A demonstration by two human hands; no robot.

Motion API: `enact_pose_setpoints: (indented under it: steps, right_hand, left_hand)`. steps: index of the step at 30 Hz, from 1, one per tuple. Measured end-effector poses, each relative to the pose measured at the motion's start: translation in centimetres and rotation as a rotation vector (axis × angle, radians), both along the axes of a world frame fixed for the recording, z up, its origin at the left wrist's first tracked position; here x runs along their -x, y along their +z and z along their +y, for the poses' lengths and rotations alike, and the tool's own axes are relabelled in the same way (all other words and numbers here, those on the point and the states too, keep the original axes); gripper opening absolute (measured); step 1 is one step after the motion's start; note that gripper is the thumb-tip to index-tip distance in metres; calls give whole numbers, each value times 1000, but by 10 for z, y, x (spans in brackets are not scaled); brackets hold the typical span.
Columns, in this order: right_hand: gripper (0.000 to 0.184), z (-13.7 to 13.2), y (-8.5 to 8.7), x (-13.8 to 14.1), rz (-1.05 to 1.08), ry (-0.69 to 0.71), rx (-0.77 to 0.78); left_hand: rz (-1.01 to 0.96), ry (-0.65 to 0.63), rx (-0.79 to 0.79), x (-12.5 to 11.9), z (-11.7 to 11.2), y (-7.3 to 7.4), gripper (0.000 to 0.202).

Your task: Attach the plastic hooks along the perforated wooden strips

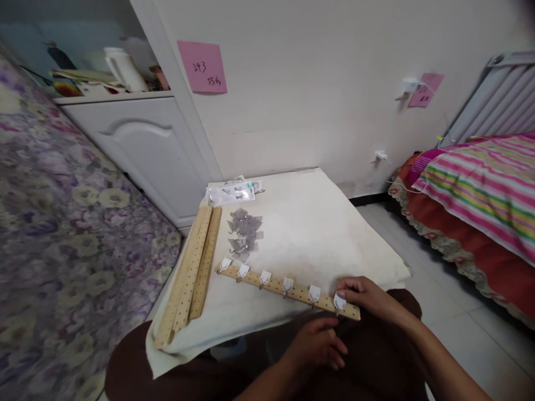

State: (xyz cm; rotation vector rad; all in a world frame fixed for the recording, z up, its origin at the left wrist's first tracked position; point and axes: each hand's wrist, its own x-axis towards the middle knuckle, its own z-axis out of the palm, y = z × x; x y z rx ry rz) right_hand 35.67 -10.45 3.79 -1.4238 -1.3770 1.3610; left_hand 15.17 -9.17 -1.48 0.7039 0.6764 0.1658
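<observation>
A pale wooden strip [276, 285] with rows of small holes lies slantwise near the front edge of the cloth-covered table. Several white adhesive hooks [287, 285] with metal loops sit along it. At the strip's right end, my right hand [368, 296] has its thumb and fingers on the last white hook [339, 302]. Just below that hook is my left hand [320, 344], its index finger stretched toward the metal loop and the other fingers loosely bent. Whether that fingertip touches the loop, I cannot tell.
More perforated wooden strips [190, 273] lie along the table's left side. Several clear hooks [246, 228] are heaped beside them, and clear packets [232, 192] rest at the back left. A floral curtain [79, 239] hangs left; a bed [480, 195] stands right.
</observation>
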Motion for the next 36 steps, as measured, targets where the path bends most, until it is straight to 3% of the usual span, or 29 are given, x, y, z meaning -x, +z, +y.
enact_pose_setpoints:
  steps: [7, 18, 36]
  right_hand:
    - [33, -2, -3, 0, -3, -19, 20]
    - [34, -6, -5, -2, -97, -44, -57]
    - [29, -9, -10, -2, -157, -88, -93]
  left_hand:
    - [-107, 51, 136, -11, 4, -2, 42]
    - [-98, 102, 130, -20, 7, 3, 28]
    - [-50, 159, 153, -34, 7, 9, 31]
